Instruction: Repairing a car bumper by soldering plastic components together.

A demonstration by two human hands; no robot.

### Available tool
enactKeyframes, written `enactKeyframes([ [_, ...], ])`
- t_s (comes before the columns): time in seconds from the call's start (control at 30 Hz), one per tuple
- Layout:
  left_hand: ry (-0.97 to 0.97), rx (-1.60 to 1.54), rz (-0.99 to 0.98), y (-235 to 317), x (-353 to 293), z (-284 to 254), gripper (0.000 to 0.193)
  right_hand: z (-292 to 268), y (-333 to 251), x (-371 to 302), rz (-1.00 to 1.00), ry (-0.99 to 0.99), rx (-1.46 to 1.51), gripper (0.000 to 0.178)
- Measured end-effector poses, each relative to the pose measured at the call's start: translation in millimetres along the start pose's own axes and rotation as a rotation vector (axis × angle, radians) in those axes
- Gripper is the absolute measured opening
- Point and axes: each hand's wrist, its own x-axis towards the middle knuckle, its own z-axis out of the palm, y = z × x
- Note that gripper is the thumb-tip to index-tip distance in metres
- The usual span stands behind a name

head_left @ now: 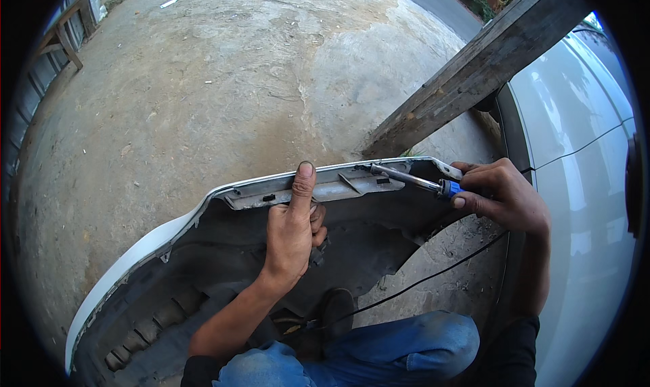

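A white car bumper [139, 249] lies across in front of me, its dark inner side facing me. My left hand [292, 231] is closed at its upper edge, with the thumb stretched up over the rim and the fingers curled below. Along that edge runs a grey plastic bracket [332, 190] with small dark slots. In my right hand [502, 196] is a soldering iron [414, 179] with a metal barrel and a blue collar. Its tip end meets the bracket near the rim; the exact contact is too small to tell. Most of the handle is hidden by my fingers.
A thick wooden post [467, 72] slants up from the concrete floor [203, 96] beyond the bumper. To the right stands a white car [575, 150]. A black cord [433, 276] runs below my right arm toward my shoe [337, 308]. My jeans-covered knees are close below.
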Motion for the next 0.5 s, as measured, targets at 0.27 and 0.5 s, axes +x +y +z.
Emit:
enactKeyframes([
  [0.27,0.002,0.009,0.004,-0.2,1.0,-0.8,0.053,0.9,2.2,-2.8,0.010,-0.016,-0.017,0.036],
  [0.5,0.007,0.019,0.011,0.3,-1.9,0.8,0.054,-1.7,7.2,-10.9,0.001,-0.008,0.001,0.039],
])
